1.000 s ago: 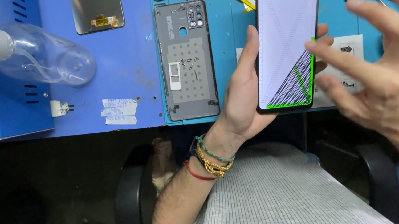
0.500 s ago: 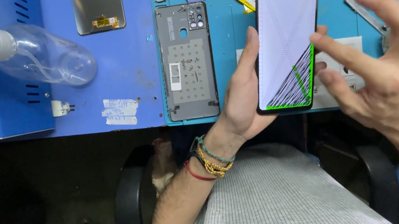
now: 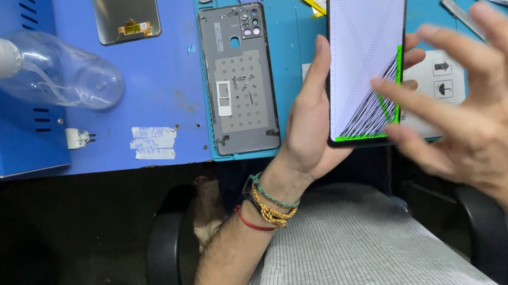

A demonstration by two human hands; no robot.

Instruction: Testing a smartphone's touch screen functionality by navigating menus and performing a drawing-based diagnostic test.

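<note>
The left hand (image 3: pixel 314 132) grips a smartphone (image 3: pixel 366 51) upright above the blue surface (image 3: pixel 174 73), thumb along its left edge and fingertips showing at the right edge; its lit screen carries black lines and a green border at the lower right. The right hand (image 3: pixel 468 106) hovers just right of the phone, fingers spread wide, holding nothing. A grey phone back frame (image 3: pixel 239 76) lies flat on the surface left of the phone.

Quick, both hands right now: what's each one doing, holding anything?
Left hand: closed around the lit smartphone, holding it upright over the bench.
Right hand: open, fingers spread, holding nothing, index fingertip at the screen's lower right corner.
</note>
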